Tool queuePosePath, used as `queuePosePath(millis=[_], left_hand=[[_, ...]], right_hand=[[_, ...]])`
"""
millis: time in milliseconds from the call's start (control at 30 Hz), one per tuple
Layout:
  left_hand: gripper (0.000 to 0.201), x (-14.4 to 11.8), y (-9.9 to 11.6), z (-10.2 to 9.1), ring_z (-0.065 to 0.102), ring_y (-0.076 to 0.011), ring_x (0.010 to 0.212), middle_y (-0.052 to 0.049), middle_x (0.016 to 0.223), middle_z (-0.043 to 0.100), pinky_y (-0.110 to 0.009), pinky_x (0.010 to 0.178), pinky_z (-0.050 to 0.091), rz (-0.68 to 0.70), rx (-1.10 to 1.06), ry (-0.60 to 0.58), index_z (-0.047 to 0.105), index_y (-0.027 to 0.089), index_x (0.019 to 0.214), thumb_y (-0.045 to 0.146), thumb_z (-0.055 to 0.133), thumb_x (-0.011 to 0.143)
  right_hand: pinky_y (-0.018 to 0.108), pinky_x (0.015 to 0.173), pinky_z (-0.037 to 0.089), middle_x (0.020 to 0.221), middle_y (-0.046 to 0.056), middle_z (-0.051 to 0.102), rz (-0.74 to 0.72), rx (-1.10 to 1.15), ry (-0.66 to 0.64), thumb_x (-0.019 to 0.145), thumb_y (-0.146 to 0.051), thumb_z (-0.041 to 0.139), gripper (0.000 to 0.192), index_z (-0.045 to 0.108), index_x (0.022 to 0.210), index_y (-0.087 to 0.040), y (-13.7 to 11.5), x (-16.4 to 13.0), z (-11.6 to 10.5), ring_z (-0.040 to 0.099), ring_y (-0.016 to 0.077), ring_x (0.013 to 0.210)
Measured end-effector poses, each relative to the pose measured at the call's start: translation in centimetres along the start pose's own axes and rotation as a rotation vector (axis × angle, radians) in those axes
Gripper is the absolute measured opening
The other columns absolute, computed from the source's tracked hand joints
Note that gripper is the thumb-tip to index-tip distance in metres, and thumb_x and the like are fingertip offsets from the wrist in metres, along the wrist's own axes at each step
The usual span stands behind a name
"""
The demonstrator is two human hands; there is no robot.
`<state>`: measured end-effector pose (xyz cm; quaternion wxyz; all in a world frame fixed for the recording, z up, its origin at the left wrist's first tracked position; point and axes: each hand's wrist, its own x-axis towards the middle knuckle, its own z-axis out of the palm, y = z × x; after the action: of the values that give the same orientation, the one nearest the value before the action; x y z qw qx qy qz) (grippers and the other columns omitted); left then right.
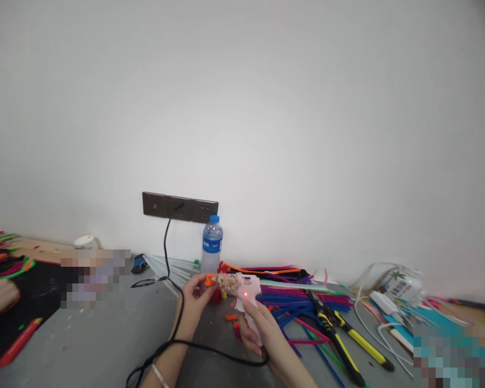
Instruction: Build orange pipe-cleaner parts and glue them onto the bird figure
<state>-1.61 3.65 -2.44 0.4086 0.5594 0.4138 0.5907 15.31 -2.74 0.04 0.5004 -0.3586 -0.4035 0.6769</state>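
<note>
My right hand is closed round the handle of a pale pink hot glue gun, which has a small red light lit on its side. The gun points left, its front part speckled with colours. At its nozzle, my left hand pinches a small orange piece, too small to identify surely. The gun's black cord loops from the handle across my left forearm and up towards the wall socket. Little red and orange pieces lie on the grey table just beyond and below the gun.
A water bottle stands against the wall below the dark socket panel. Bundles of coloured pipe cleaners and yellow-black pliers lie right. White cables are farther right. Another person's hand and a red tube-shaped item are left.
</note>
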Motion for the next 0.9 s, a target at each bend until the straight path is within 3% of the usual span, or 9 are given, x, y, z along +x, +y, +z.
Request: queuePosePath(millis=[300, 900], left_hand=[[0.018, 0.0, 0.6, 0.0, 0.058, -0.0178, 0.07, -0.003, 0.079, 0.069, -0.021, 0.055, 0.043, 0.052, 0.06, 0.062, 0.075, 0.019, 0.084, 0.031, 0.074, 0.07], [0.027, 0.0, 0.7, 0.1, 0.067, -0.0245, 0.086, -0.008, 0.09, 0.076, -0.029, 0.069, 0.052, -0.031, -0.122, 0.082, 0.072, 0.016, 0.088, 0.034, 0.075, 0.069]], right_hand=[[0.014, 0.024, 0.013, 0.032, -0.014, 0.034, -0.014, -0.043, -0.002, 0.067, -0.072, 0.064, 0.059, 0.054, 0.077, -0.015, -0.3, -0.2, 0.3, 0.02, 0.0007, 0.021], [0.014, 0.025, 0.014, 0.033, -0.014, 0.035, -0.036, -0.049, 0.03, 0.069, -0.071, 0.063, 0.057, 0.052, 0.077, -0.016, -0.3, -0.1, 0.1, 0.018, 0.0, 0.023]])
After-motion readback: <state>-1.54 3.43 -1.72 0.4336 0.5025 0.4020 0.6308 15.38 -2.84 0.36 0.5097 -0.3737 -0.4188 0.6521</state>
